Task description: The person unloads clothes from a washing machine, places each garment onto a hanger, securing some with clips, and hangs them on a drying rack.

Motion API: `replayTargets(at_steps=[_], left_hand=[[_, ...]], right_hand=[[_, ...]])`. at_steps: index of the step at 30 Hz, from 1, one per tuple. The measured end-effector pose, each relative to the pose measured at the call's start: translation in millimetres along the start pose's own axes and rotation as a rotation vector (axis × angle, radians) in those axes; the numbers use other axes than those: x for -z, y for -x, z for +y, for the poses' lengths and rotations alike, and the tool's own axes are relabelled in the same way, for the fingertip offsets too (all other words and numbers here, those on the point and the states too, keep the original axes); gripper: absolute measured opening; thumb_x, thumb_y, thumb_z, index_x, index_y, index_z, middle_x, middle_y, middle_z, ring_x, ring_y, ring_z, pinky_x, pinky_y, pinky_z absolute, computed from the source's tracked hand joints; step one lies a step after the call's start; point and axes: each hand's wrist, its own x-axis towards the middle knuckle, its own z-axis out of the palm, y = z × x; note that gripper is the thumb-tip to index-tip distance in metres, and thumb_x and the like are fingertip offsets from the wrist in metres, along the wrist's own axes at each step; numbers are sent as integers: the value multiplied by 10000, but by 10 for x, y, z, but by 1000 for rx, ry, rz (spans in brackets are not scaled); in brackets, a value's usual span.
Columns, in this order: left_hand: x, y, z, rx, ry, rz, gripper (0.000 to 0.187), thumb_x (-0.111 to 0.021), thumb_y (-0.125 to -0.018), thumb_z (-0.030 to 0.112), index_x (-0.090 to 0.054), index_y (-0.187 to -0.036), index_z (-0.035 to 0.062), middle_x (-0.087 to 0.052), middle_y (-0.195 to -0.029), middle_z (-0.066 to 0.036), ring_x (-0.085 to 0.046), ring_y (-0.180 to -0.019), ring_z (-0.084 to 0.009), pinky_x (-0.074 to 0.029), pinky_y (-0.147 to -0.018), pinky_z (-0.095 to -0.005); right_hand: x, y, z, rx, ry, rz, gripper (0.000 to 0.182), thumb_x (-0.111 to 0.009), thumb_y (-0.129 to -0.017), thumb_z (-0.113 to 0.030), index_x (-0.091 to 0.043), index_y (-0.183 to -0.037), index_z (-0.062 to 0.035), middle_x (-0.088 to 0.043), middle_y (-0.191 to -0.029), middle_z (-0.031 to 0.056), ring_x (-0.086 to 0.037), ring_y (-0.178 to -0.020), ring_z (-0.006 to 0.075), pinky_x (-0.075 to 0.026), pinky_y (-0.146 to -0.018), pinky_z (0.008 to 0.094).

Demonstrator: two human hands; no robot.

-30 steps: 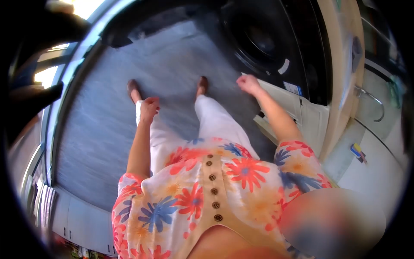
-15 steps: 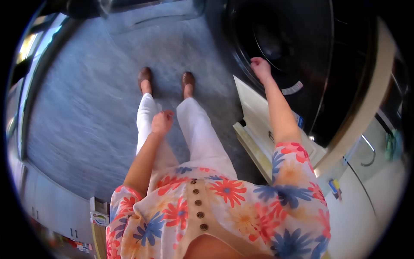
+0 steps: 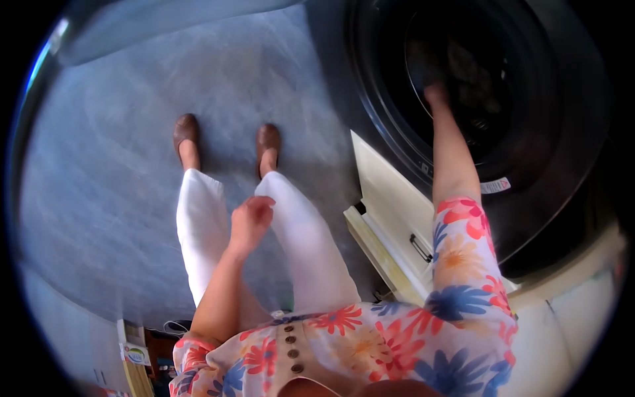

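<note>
My right arm stretches into the round dark opening of a black front-loading washing machine [image 3: 390, 86]. Dim light hides the fingers of my right hand [image 3: 435, 92], so what it touches cannot be made out. Beside it in the opening is a greyish, crumpled-looking shape [image 3: 473, 73], too dark to name. My left hand [image 3: 251, 223] hangs in front of my legs, above the white trousers [image 3: 294, 235]. Its fingers are curled in, and nothing shows in them.
A pale cabinet door [image 3: 390, 192] with a dark handle stands below the machine. A white sticker [image 3: 495, 185] is on the machine's rim. My brown shoes [image 3: 187, 135] rest on the grey floor [image 3: 99, 165]. At lower left is a labelled box [image 3: 135, 354].
My right hand has moved from the rim deeper into the dark round opening. The machine fills more of the view. My left hand stays curled in front of my legs.
</note>
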Motion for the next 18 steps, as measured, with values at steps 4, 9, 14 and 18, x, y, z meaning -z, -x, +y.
replayTargets(at_steps=[4,9,14,18], left_hand=[[260,-3,266,41,38,-80,131,-562,-744,50,-610,-865,57,-573,-749,-99,-561,-601,-185,-448,-585,-261],[508,-139,447,52,311,0,119,-536,-775,-6,-587,-882,7,-560,-761,-54,-536,-650,-114,-438,-603,-227],[556,-184,511,26,406,-15,121,-534,-778,-32,-584,-885,-7,-563,-785,-32,-523,-677,-90,-437,-643,-221],[559,-220,565,86,450,-61,121,-541,-784,-18,-583,-896,-7,-564,-780,-24,-518,-675,-83,-428,-644,-211]], right_hand=[[80,-703,238,11,186,-92,378,-455,-784,-286,-512,-1146,-194,-481,-1204,118,-483,-1082,284,-391,-900,375],[307,-991,294,211,399,170,288,-467,-789,-298,-608,-963,-117,-572,-1033,131,-552,-947,286,-432,-814,400],[176,-1189,480,197,510,194,312,-496,-777,-295,-606,-973,-80,-577,-1032,136,-556,-947,281,-435,-819,395],[100,-1130,554,176,449,250,295,-536,-749,-263,-607,-974,-87,-568,-1058,128,-542,-986,289,-424,-860,367]])
